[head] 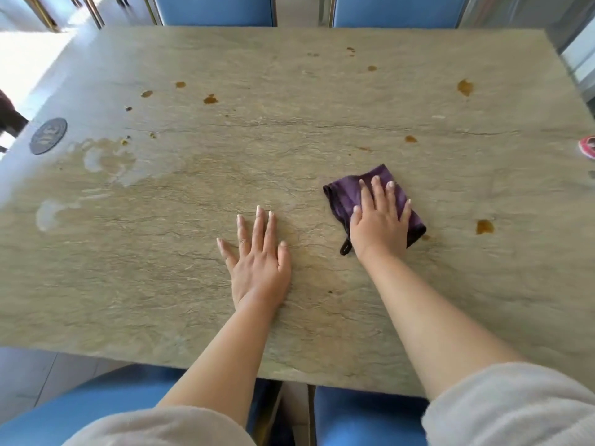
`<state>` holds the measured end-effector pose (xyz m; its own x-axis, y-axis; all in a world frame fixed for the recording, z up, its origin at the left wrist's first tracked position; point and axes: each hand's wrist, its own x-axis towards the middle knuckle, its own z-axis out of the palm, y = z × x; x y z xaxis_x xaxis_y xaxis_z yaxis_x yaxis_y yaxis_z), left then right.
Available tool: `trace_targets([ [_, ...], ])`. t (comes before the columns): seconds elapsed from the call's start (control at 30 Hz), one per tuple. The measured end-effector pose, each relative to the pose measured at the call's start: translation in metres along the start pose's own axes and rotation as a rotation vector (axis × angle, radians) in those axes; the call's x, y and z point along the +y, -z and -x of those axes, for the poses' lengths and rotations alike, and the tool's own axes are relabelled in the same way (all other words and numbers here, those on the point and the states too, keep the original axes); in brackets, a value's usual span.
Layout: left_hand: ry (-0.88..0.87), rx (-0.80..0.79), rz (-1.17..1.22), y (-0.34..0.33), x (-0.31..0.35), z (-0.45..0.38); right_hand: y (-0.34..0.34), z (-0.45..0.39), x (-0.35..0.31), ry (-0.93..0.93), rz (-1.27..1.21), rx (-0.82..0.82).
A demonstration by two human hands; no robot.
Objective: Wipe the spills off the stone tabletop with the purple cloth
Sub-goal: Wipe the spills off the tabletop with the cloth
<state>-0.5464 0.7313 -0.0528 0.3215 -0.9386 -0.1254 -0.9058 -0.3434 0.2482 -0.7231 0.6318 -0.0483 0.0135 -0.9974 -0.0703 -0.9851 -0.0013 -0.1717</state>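
Observation:
A folded purple cloth (346,193) lies on the stone tabletop (289,140), right of centre. My right hand (380,220) presses flat on the cloth with fingers spread. My left hand (257,252) rests flat and empty on the bare stone to the cloth's left. Brown spills dot the table: one (484,226) just right of the cloth, one (410,139) beyond it, one (465,87) at far right, and several (210,99) at the far left. A wet smear (106,159) spreads at the left.
A round dark number disc (48,135) sits near the left edge. Blue chairs stand at the far side (214,9) and the near side (370,416). A pink object (587,147) pokes in at the right edge.

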Motion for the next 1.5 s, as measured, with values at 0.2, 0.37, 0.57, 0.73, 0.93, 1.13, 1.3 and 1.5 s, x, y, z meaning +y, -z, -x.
trace_targets([
  [0.2, -0.008, -0.007, 0.091, 0.007, -0.003, 0.001, -0.005, 0.135, -0.01, 0.613, 0.009, -0.13],
  [0.37, 0.06, -0.089, 0.127, 0.012, 0.019, 0.005, 0.006, 0.121, 0.065, 0.864, 0.114, -0.139],
  [0.57, -0.169, -0.132, 0.234, -0.005, 0.086, 0.039, 0.02, 0.043, 0.093, 0.08, 0.054, -0.058],
  [0.73, -0.161, -0.002, 0.232, -0.019, 0.095, 0.05, 0.022, 0.124, 0.101, 0.581, 0.08, -0.139],
  [0.93, -0.176, -0.009, 0.111, -0.021, 0.1, 0.046, 0.03, 0.109, 0.159, 0.896, 0.123, -0.191],
  [1.13, -0.198, -0.021, 0.082, -0.021, 0.1, 0.045, 0.021, 0.065, 0.109, 0.194, 0.083, -0.065],
  [1.3, -0.165, -0.02, 0.234, -0.018, 0.099, 0.043, 0.022, 0.156, 0.137, 0.799, 0.102, -0.172],
  [1.5, -0.123, -0.095, 0.249, -0.016, 0.121, 0.044, 0.032, 0.119, 0.19, 0.533, 0.133, -0.105],
])
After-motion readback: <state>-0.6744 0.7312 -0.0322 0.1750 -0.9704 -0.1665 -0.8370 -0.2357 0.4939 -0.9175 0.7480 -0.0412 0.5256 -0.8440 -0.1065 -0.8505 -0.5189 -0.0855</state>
